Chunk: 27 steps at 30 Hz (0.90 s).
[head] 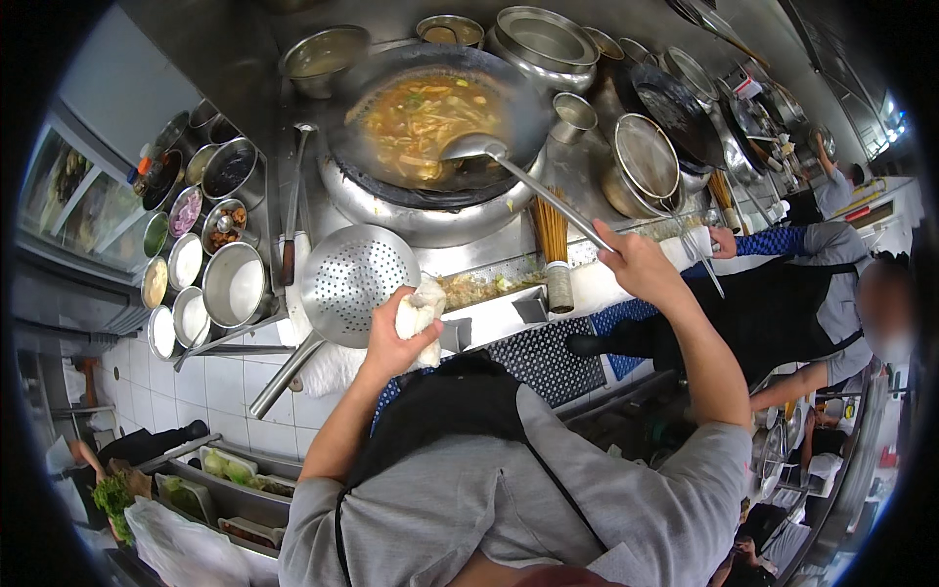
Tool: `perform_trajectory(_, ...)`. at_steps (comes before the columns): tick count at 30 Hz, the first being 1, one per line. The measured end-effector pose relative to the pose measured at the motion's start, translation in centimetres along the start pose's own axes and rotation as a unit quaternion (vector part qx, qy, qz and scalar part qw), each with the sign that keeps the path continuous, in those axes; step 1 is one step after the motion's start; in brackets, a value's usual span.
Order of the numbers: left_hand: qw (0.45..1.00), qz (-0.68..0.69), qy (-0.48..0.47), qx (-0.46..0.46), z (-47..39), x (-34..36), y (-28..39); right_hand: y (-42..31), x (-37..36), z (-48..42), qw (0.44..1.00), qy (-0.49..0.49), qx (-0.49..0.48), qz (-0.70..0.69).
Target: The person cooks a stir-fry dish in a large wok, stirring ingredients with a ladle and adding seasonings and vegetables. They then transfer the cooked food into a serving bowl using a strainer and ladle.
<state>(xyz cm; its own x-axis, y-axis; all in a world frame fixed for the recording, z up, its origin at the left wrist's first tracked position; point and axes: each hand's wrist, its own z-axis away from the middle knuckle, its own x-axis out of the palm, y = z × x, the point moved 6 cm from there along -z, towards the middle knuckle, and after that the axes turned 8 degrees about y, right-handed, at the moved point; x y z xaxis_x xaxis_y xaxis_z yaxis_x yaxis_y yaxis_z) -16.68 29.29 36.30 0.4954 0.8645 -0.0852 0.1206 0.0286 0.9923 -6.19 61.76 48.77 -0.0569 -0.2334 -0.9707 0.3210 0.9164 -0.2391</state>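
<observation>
My right hand (634, 260) grips the metal handle of a large ladle (477, 145), whose bowl dips into the brothy, steaming food (429, 121) in a wok (524, 95). The wok sits on a round steel burner ring (433, 224). A folded white cloth (418, 315) is bunched in my left hand (392, 334), in front of the stove. Beside that hand lies a perforated steel strainer (356, 275), its thick handle pointing down and left. To the right of the burner, a bamboo wok brush (552, 227) stands at the stove's front edge.
Pots of seasonings and ingredients (235, 282) crowd the left side. A long-handled utensil (295, 205) lies by the wok. At right are a steel cup (574, 117), a mesh strainer (647, 156) and another wok (675, 110). A co-worker (777, 308) stands close on the right, holding a cloth.
</observation>
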Motion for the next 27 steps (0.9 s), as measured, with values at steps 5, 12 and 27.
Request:
perform_trajectory(5,0.999,0.025,0.026,-0.015,0.8,-0.5,0.0,0.2,4.4,-6.6,0.997,0.038,0.012,0.069)
perform_trajectory(12,0.998,0.012,0.055,0.006,1.2,-1.2,-0.3,-2.3,12.8,-12.1,0.883,-0.059,0.194,-0.424)
perform_trajectory(27,0.992,0.096,0.075,-0.036,0.3,-0.4,-1.1,0.7,3.9,-3.6,0.963,-0.075,0.178,-0.188)
